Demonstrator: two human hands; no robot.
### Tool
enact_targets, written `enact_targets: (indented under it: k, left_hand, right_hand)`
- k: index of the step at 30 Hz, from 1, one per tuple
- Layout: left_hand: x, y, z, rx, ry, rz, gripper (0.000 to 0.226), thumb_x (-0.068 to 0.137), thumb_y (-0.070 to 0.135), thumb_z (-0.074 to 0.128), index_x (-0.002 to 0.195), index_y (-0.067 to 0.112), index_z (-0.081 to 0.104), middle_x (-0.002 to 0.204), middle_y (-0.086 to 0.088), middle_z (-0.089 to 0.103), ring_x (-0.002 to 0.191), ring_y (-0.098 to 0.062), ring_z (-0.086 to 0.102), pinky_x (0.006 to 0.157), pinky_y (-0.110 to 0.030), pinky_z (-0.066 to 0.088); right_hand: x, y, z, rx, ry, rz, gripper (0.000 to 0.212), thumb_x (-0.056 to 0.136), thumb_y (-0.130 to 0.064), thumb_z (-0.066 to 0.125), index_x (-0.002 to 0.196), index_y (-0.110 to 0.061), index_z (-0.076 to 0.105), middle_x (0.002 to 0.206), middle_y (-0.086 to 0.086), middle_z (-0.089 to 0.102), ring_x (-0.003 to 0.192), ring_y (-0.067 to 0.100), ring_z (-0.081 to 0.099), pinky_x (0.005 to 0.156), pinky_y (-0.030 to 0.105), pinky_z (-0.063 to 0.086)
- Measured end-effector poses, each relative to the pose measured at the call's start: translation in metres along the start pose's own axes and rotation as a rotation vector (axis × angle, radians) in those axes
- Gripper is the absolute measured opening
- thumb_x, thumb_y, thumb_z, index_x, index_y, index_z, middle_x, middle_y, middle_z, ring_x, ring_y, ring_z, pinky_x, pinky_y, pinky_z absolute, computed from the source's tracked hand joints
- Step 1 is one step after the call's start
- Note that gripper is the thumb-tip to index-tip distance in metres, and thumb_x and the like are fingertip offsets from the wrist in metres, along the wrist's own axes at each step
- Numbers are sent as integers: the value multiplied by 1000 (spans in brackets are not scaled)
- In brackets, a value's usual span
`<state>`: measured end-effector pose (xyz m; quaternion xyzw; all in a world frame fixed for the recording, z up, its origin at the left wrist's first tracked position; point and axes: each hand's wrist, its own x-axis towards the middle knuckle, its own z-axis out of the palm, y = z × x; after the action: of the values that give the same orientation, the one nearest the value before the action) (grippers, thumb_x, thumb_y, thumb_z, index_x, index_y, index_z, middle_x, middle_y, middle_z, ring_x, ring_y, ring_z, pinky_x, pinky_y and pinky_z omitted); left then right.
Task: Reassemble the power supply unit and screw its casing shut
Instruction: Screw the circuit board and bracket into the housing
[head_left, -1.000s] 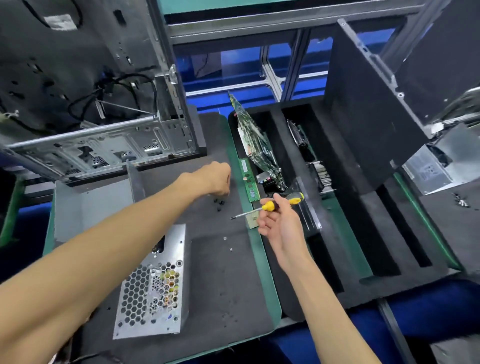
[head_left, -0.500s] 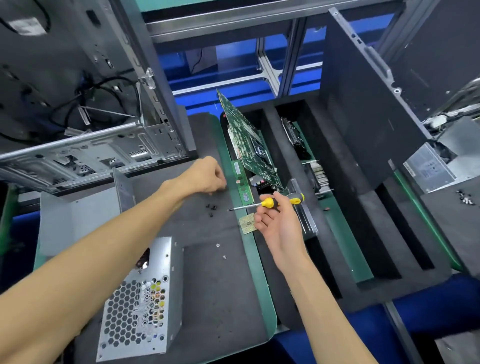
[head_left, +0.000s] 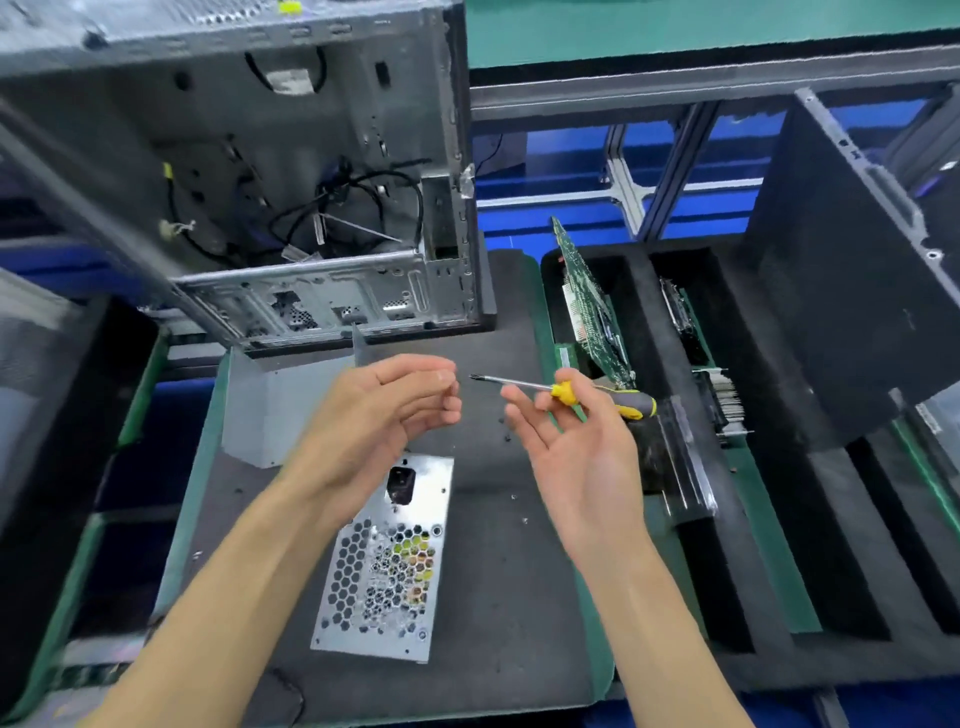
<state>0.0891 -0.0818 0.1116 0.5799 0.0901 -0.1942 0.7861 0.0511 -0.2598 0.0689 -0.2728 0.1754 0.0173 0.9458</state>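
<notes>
The silver power supply unit (head_left: 384, 566), with a honeycomb grille and a black socket, lies on the dark mat (head_left: 498, 623) below my hands. My left hand (head_left: 374, 415) hovers above it, its fingertips drawn together on a tiny screw that they mostly hide. My right hand (head_left: 571, 452) is palm up and pinches a yellow-and-black screwdriver (head_left: 587, 392) between thumb and forefinger. The tip points left, nearly touching my left fingertips. Loose screws (head_left: 508, 438) lie on the mat between the hands.
A grey bent metal cover (head_left: 280, 410) stands behind the unit. An open computer case (head_left: 311, 208) with loose cables fills the back left. To the right, a black foam tray (head_left: 779, 545) holds upright circuit boards (head_left: 592, 312), and a dark side panel (head_left: 831, 286) leans there.
My left hand has lifted off the screw pile on the mat and come back toward me. The right hand has raised the screwdriver so its tip meets the left fingertips. The view has tilted up.
</notes>
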Motion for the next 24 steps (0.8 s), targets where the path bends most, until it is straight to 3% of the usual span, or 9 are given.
enact_targets:
  k: [10, 17, 24]
  left_hand:
    - [-39, -14, -30, -217, 58, 17, 18, 74, 11, 78, 92, 10, 82, 84, -10, 75, 83, -19, 75, 77, -22, 59]
    - [-55, -13, -35, -129, 33, 99, 23, 73, 16, 78, 94, 8, 82, 84, -14, 75, 81, -21, 74, 77, -22, 58]
    - [-64, -11, -39, 28, 30, 212, 20, 73, 18, 80, 91, 10, 81, 85, -13, 75, 81, -24, 74, 78, -27, 59]
  right_hand:
    - [-34, 30, 27, -98, -83, 1, 16, 93, -21, 64, 83, -17, 74, 70, 6, 58, 99, 39, 74, 79, 35, 61]
    - [-51, 37, 33, -144, -64, -65, 28, 100, -18, 55, 81, -19, 75, 69, 6, 58, 94, 37, 75, 79, 35, 61]
    - [-60, 42, 33, -148, -62, -89, 18, 95, -21, 61, 82, -18, 72, 70, 5, 57, 97, 38, 74, 80, 35, 61]
